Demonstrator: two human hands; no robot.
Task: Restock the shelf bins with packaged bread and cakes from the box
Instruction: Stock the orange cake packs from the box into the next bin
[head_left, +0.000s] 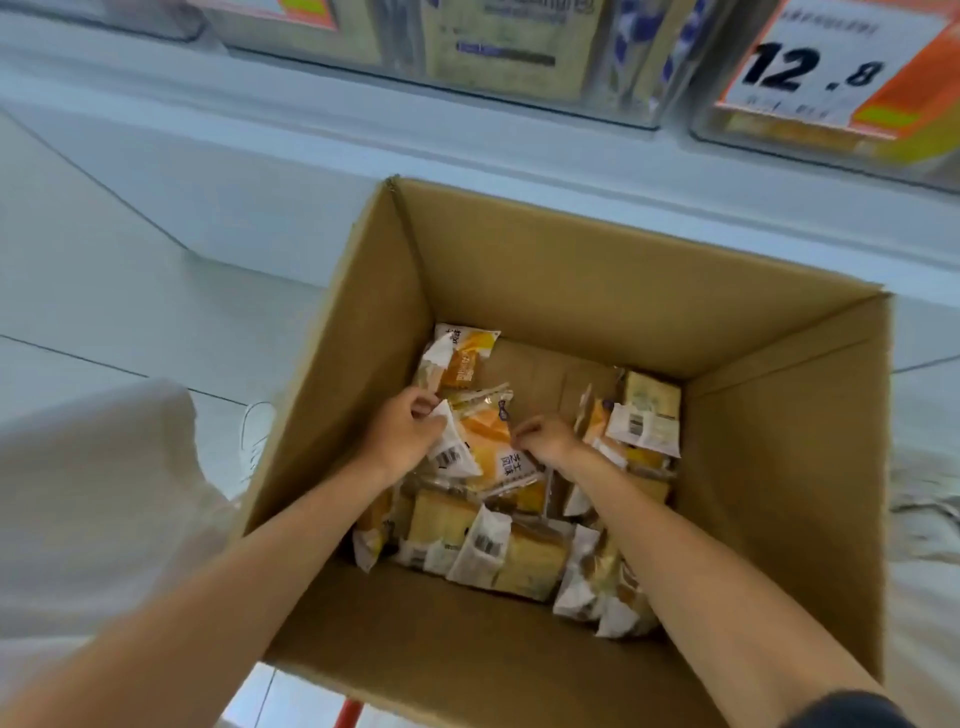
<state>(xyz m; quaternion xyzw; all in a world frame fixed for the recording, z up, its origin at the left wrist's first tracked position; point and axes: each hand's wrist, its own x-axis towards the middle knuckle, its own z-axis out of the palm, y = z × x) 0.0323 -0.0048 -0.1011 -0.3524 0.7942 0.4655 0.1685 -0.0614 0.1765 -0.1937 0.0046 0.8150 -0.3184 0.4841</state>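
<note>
An open cardboard box (769, 467) stands in front of me, its bottom partly covered with several yellow-and-white packaged cakes. Both my arms reach down into it. My left hand (402, 434) pinches the white end of a cake packet (480, 441) lying in the middle of the pile. My right hand (543, 441) has curled fingers gripping the same packet's right edge. More packets lie at the back left (457, 358), at the right (647, 421) and along the near side (498, 551). Above the box run clear shelf bins (519, 57) holding packaged bread.
A price sign reading 12.8 (826, 67) hangs on the bin at the upper right. A white shelf ledge (260, 171) runs behind the box. Light trousers (88, 493) and a white shoe (257, 431) are at the left on the pale tiled floor.
</note>
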